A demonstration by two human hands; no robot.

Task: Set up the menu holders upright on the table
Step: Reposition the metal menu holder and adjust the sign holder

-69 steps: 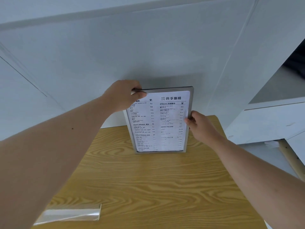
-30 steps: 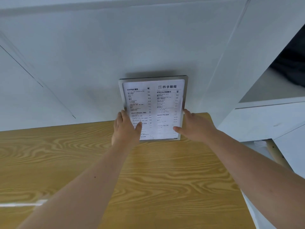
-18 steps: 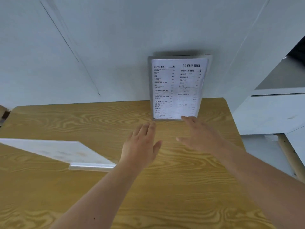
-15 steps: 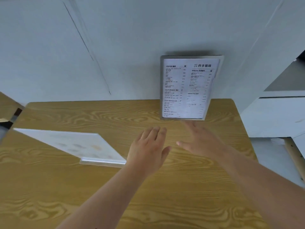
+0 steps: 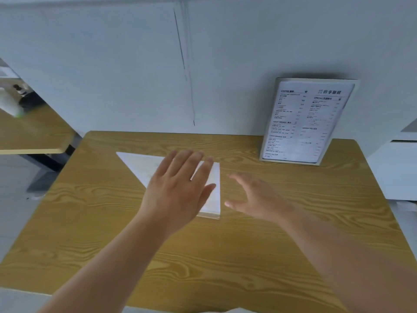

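Observation:
One menu holder (image 5: 302, 123) with a printed menu stands upright at the back right of the wooden table (image 5: 270, 256), against the white wall. A second, clear menu holder (image 5: 140, 164) lies flat in the middle of the table. My left hand (image 5: 178, 190) hovers over it with fingers spread, covering its near part and holding nothing. To its right my right hand (image 5: 255, 197) is open above the bare wood, just past the holder's right edge. I cannot tell whether either hand touches the flat holder.
A white wall (image 5: 135, 64) runs along the table's back edge. A second wooden table (image 5: 31, 134) stands at the left with a white bottle (image 5: 9, 102) on it. White furniture (image 5: 394, 168) sits close to the right edge. Grey floor shows at the left.
Both hands have let go of the upright menu holder and moved left toward the flat one. The view has swung left, so the flat holder now lies under my left hand.

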